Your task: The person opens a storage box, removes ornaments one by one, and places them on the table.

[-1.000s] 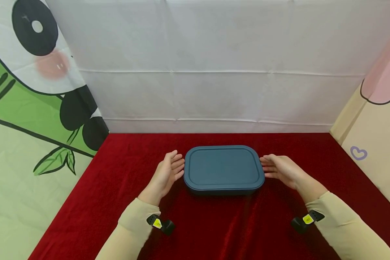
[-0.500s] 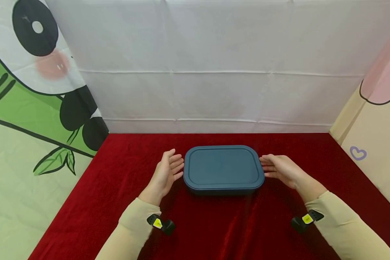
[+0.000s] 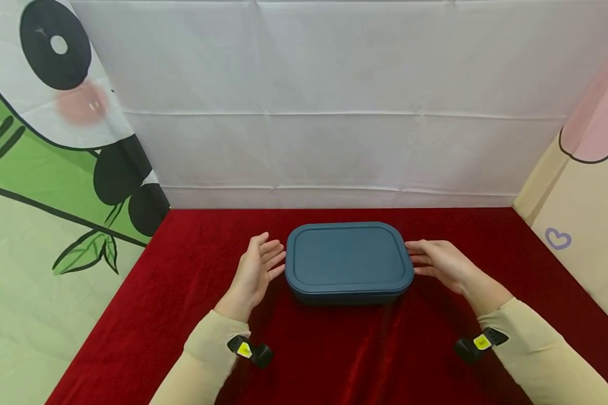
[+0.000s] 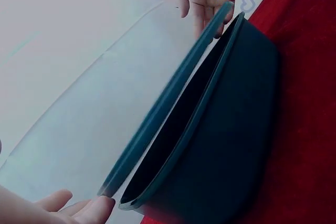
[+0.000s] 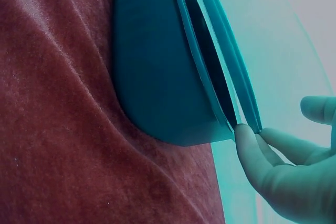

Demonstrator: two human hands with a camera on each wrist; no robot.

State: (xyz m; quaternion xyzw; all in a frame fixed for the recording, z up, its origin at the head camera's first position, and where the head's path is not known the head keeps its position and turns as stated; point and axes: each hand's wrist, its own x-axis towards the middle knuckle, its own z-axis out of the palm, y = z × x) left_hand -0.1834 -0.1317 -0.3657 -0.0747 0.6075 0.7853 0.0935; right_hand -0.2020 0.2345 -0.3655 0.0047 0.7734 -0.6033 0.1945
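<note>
A dark blue rectangular box point(image 3: 347, 300) with rounded corners stands on red velvet cloth. Its matching lid point(image 3: 349, 256) is raised, and both wrist views show a gap between the lid's edge point(image 4: 163, 108) and the rim of the box body point(image 4: 231, 103). My left hand point(image 3: 253, 270) is at the left end, fingers extended, fingertips right at the lid's edge. At the opposite end my right hand point(image 3: 446, 267) has its fingertips at the lid's edge, fingers fairly straight. Both thumbs stay off the lid. The inside of the box looks dark through the gap.
Red velvet cloth point(image 3: 182, 337) covers the table, with soft folds in front of the box. A white fabric backdrop point(image 3: 334, 112) rises behind it. Printed cartoon sheets hang at the left point(image 3: 20, 270) and right point(image 3: 588, 214).
The lid has risen slightly off the box between the two hands. The left hand has shifted a little to the left; the right hand has barely moved.
</note>
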